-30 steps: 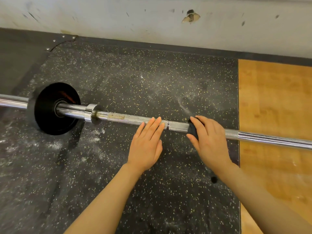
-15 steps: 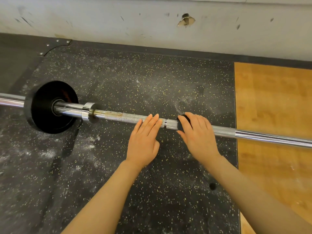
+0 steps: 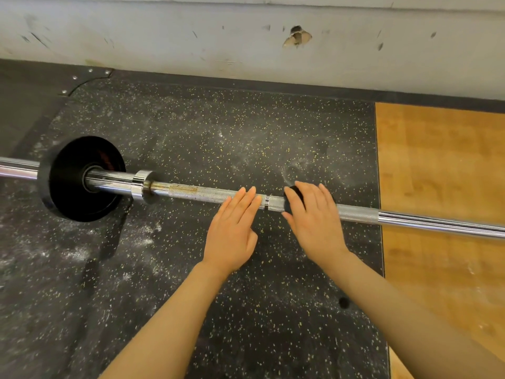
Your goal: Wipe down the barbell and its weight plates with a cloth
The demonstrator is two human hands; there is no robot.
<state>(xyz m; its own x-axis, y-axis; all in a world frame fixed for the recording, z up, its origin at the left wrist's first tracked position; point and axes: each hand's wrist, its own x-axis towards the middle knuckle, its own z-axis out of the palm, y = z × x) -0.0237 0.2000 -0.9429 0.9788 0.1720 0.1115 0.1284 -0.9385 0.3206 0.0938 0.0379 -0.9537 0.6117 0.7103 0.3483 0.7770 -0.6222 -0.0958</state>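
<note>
A chrome barbell lies across the speckled rubber floor, with a rusty patch on its knurled shaft near the collar. One black weight plate sits on its left sleeve. My right hand wraps a dark cloth around the shaft, and only a small part of the cloth shows past my fingers. My left hand rests flat on the bar just left of it, fingers straight, with a narrow gap between the two hands.
A scuffed white wall with a chipped hole runs along the back. Black rubber flooring dusted with chalk lies under the bar. A wooden platform borders it on the right.
My right hand has slid the cloth leftward along the shaft, closing the gap to my left hand. The left hand has stayed on the bar.
</note>
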